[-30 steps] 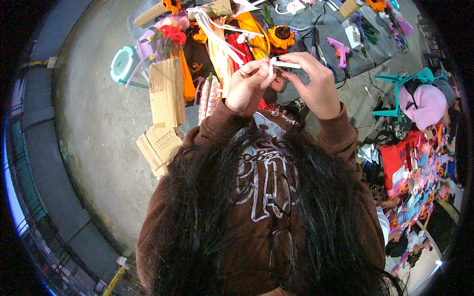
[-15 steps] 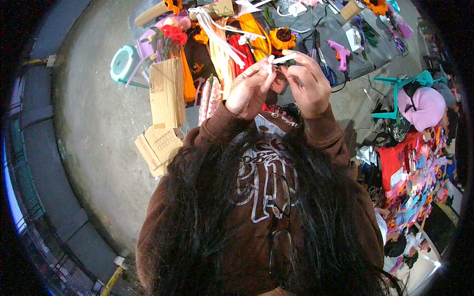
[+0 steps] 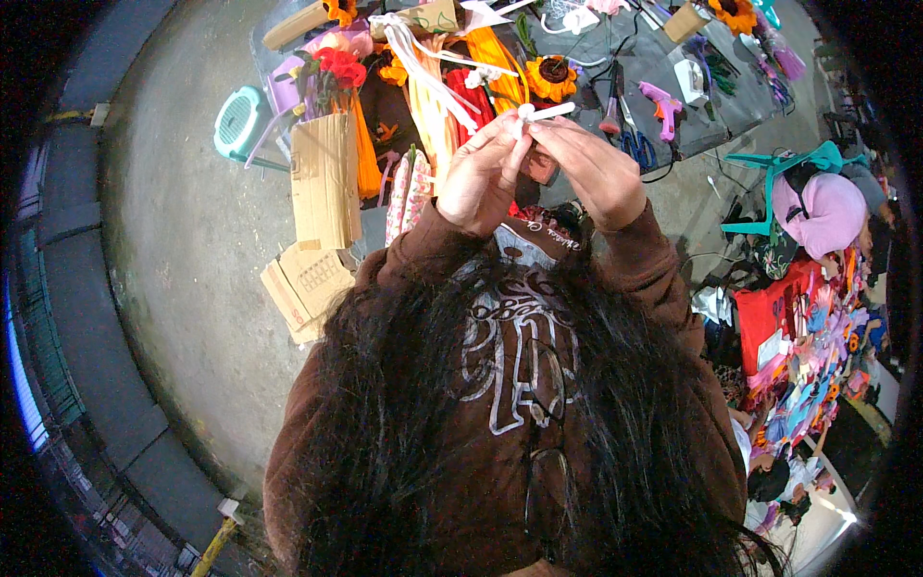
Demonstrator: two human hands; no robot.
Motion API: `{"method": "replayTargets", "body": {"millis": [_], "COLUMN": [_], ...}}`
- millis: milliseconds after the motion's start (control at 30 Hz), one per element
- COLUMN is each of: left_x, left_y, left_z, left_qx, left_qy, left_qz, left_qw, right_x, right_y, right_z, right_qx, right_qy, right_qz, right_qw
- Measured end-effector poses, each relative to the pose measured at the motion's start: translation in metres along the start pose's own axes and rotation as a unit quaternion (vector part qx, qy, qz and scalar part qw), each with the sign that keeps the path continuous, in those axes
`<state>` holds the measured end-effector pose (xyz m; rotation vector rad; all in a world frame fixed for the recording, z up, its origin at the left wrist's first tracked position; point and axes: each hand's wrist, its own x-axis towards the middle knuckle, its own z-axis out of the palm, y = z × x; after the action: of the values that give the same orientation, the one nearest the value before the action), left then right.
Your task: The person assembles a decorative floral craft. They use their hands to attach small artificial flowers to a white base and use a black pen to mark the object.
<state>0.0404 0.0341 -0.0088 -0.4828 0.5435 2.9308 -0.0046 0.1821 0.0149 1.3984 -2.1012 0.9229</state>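
Note:
A short white pipe cleaner (image 3: 555,112) is held up in front of my chest, bunched at one end with a straight tail pointing right. My left hand (image 3: 478,181) pinches the bunched end between thumb and fingertips. From the right, my right hand (image 3: 598,175) meets it with fingers pressed together against the same bunch, just under the tail. Beyond the hands on the table lie bundles of white pipe cleaners (image 3: 423,67) and orange pipe cleaners (image 3: 495,62). A fuzzy orange sunflower (image 3: 551,77) sits just behind my fingers.
On the dark table (image 3: 716,120) lie a pink glue gun (image 3: 661,110), blue-handled scissors (image 3: 636,144) and a red flower (image 3: 338,67). Cardboard (image 3: 324,183) stands at the left edge. A teal stool (image 3: 240,123) is left; an overturned teal stool (image 3: 784,173) is right.
My right hand has turned and come down from its raised, curled pose, its fingers closing against the bunched end. The tail now shows above them. My left hand stays nearly in place.

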Motion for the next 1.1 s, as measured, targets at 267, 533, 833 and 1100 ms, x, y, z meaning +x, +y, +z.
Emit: {"method": "replayTargets", "body": {"millis": [267, 533, 833, 1100], "left_x": [-0.005, -0.008, -0.008, -0.008], "left_y": [0.001, -0.002, -0.001, -0.001], "left_z": [0.004, 0.009, 0.003, 0.007], "left_qx": [-0.007, -0.085, -0.011, -0.002], "left_qy": [-0.008, -0.028, -0.078, -0.059], "left_qz": [-0.007, -0.043, -0.012, 0.042], "left_qw": [1.0, 0.995, 0.997, 0.997], "right_x": [0.002, 0.015, 0.023, 0.028], "right_y": [0.005, 0.008, 0.002, -0.009], "right_z": [-0.012, -0.02, -0.026, -0.027], "right_qx": [-0.085, -0.133, -0.128, -0.214], "right_qy": [-0.004, -0.021, -0.047, -0.035], "right_qz": [-0.065, -0.183, -0.166, -0.157], "right_qw": [0.994, 0.974, 0.977, 0.964]}}
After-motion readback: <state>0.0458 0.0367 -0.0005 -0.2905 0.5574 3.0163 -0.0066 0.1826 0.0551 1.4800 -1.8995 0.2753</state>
